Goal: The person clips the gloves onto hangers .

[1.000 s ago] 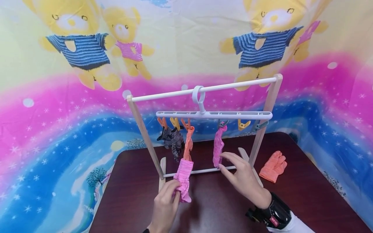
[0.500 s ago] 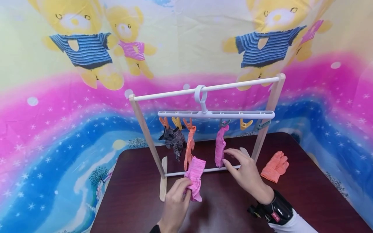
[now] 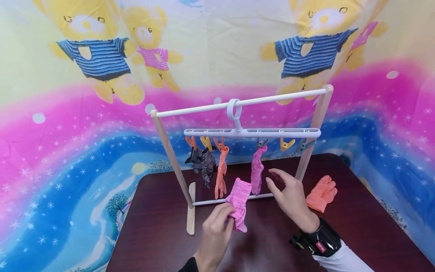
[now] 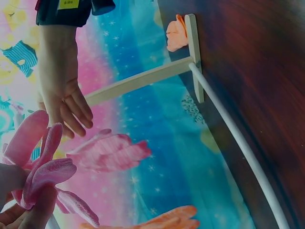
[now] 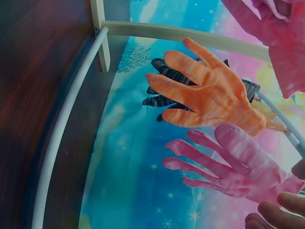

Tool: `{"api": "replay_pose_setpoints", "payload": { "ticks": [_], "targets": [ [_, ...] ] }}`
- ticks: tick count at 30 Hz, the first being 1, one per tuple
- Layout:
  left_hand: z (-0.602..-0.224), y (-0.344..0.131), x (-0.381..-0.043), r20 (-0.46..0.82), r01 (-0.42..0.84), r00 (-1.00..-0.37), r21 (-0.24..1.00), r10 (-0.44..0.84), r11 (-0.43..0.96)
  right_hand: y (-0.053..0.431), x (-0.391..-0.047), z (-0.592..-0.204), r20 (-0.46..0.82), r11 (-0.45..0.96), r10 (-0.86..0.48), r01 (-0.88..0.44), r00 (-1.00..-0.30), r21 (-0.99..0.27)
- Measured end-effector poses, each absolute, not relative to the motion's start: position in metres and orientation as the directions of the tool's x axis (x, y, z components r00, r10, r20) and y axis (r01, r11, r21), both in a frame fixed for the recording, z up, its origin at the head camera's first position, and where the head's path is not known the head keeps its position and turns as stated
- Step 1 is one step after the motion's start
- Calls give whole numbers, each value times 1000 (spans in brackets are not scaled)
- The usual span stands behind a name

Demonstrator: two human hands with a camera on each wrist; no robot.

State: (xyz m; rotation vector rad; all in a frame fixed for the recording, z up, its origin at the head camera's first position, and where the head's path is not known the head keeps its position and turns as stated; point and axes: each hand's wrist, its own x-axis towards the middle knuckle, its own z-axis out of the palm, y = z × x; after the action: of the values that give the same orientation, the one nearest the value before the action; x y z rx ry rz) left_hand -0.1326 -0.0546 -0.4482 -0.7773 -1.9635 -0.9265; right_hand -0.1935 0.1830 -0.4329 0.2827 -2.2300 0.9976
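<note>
My left hand [image 3: 215, 228] pinches a pink knitted glove [image 3: 239, 200] by its finger end, cuff upward, in front of the rack; the left wrist view shows this glove's fingers [image 4: 47, 176] between thumb and fingers. A second pink glove [image 3: 257, 172] hangs from a grey-blue clip [image 3: 262, 143] on the white hanger [image 3: 278, 132]. Just right of it my right hand [image 3: 289, 194] hovers with fingers loosely bent, holding nothing and apart from the glove. To the left hang an orange glove [image 3: 221, 173] and dark striped gloves [image 3: 208, 166], each from clips.
The wooden-legged rack [image 3: 170, 162] with a white top rod [image 3: 197, 109] stands on the dark table [image 3: 153, 234]. A yellow clip [image 3: 286, 144] and another grey-blue clip [image 3: 306, 145] hang without gloves. A loose orange glove [image 3: 322, 193] lies at the right. A printed cloth [image 3: 217, 49] hangs behind.
My left hand has carried the pink glove to the right, away from in front of the hanging orange glove. My right hand has drawn slightly right, away from the hanging pink glove.
</note>
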Motion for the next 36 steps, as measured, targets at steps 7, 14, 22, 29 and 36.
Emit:
{"api": "replay_pose_setpoints", "payload": {
  "ticks": [7,14,22,29,36],
  "targets": [
    [-444,-44,-131,856,785,-471,296,214,545,187,-198,-428,649,684,118,-413,-751,-602],
    [-442,-35,-131,856,803,-453,271,249,531,193,-203,-422,650,658,187,-398,-736,-640],
    [-443,-29,-131,850,815,-443,248,286,523,196,-205,-414,637,613,223,-402,-738,-680],
    [-443,-27,-130,842,812,-445,235,306,535,195,-206,-409,629,608,231,-395,-743,-689],
    [-443,-25,-128,841,808,-440,218,315,547,191,-207,-404,623,569,237,-412,-746,-711]
  ]
}}
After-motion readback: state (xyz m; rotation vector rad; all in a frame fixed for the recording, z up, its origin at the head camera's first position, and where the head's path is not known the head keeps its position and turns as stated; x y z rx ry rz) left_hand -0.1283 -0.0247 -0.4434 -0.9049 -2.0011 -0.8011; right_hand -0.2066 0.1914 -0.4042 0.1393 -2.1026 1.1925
